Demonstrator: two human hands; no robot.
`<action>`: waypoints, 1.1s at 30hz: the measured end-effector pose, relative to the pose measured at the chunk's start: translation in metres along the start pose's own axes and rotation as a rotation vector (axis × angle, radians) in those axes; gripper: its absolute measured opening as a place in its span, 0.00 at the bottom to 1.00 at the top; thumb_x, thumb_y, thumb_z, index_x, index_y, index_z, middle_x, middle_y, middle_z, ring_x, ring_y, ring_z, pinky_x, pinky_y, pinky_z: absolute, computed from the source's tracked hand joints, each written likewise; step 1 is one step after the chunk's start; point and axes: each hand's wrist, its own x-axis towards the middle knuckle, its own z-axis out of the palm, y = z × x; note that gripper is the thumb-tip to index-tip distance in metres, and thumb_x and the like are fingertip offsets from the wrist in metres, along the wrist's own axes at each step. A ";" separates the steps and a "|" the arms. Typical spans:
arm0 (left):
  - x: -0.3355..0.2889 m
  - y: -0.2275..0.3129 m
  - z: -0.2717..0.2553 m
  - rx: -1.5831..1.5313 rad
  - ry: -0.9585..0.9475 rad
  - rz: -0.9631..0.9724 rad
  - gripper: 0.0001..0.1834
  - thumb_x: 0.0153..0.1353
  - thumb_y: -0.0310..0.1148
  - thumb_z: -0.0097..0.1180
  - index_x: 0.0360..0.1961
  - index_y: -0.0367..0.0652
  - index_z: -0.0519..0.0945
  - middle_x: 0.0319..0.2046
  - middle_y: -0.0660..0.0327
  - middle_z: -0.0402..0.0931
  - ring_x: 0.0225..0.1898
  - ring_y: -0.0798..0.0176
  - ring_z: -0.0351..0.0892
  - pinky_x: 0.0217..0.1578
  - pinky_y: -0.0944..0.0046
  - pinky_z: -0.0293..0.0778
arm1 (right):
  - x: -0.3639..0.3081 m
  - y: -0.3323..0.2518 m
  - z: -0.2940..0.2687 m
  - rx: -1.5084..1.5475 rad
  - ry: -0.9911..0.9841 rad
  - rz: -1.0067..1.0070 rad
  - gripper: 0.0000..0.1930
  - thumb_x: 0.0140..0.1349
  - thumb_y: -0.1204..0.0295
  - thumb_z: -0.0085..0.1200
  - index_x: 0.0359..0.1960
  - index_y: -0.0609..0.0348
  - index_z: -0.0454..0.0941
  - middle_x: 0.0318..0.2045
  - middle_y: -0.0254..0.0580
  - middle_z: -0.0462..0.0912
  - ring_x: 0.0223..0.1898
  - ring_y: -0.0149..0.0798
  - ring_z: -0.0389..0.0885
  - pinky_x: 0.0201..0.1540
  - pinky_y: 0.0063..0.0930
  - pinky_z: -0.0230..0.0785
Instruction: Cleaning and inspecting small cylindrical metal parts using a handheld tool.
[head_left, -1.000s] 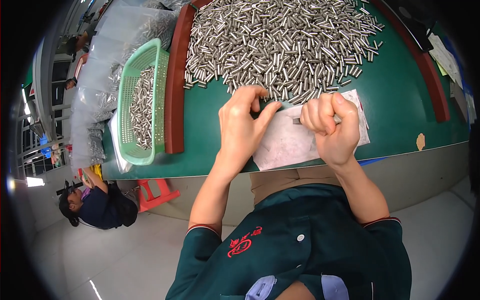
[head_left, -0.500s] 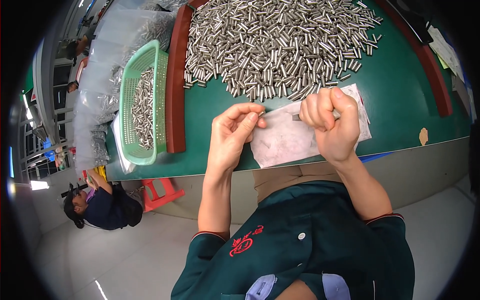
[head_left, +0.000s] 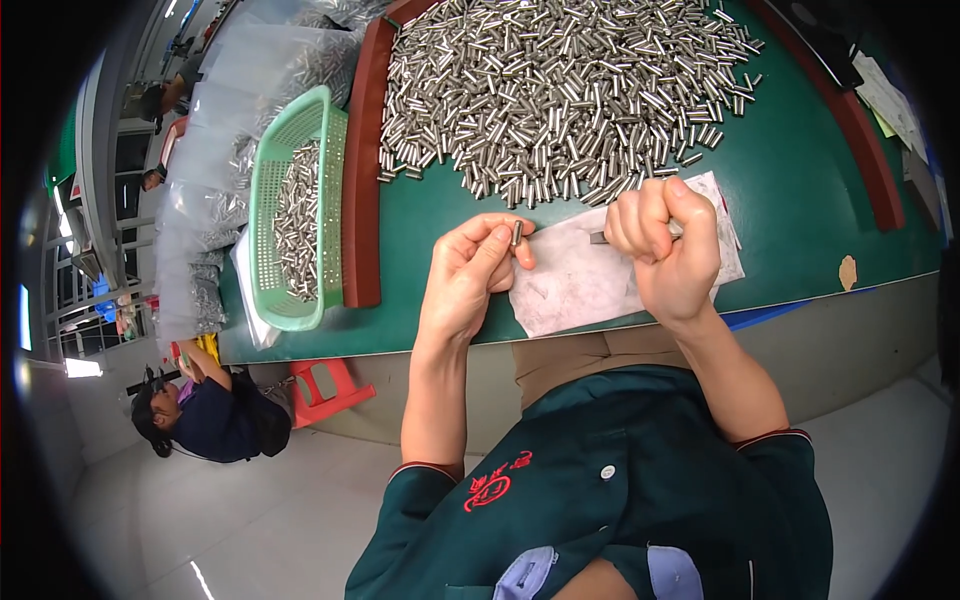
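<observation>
My left hand (head_left: 466, 272) pinches a short metal pin (head_left: 516, 233) upright between thumb and fingers. Opposite it, my right hand (head_left: 662, 250) is closed in a fist around a grey object (head_left: 598, 238). Only the flat, blunt end of that object sticks out towards the left hand, and its kind is hidden. Both hands are held above a stained whitish cloth (head_left: 570, 295) on the green table. Just beyond lies a broad heap of similar metal pins (head_left: 570, 100).
A red-brown wooden rail (head_left: 363, 200) borders the heap on the left, another (head_left: 868, 150) on the right. Beyond the left rail stands a green plastic basket (head_left: 290, 322) with pins inside, beside filled clear bags (head_left: 205, 170). A person (head_left: 225, 415) sits at lower left near a red stool (head_left: 335, 395).
The pin in my left hand has turned upright and shows more fully. My right hand keeps its fist. The whole view has shifted slightly.
</observation>
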 end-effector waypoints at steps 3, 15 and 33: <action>0.000 0.001 -0.007 -0.140 -0.075 -0.027 0.12 0.63 0.31 0.40 0.37 0.30 0.72 0.22 0.57 0.72 0.12 0.80 0.48 0.13 0.77 0.46 | 0.001 0.000 0.001 -0.004 0.002 -0.009 0.20 0.60 0.65 0.27 0.08 0.51 0.51 0.07 0.29 0.51 0.12 0.26 0.45 0.19 0.24 0.41; 0.014 0.008 0.015 0.728 0.300 0.271 0.07 0.46 0.25 0.60 0.23 0.35 0.74 0.12 0.70 0.60 0.15 0.77 0.57 0.16 0.75 0.54 | 0.001 0.001 -0.001 0.072 0.015 -0.036 0.20 0.59 0.68 0.29 0.08 0.54 0.52 0.06 0.31 0.53 0.11 0.26 0.48 0.17 0.22 0.43; -0.010 -0.003 0.000 -0.015 0.085 -0.006 0.05 0.56 0.23 0.50 0.34 0.34 0.73 0.25 0.59 0.75 0.16 0.81 0.54 0.15 0.79 0.49 | 0.001 0.001 -0.001 0.082 0.010 -0.034 0.20 0.60 0.68 0.29 0.08 0.54 0.52 0.07 0.31 0.53 0.11 0.26 0.48 0.17 0.22 0.43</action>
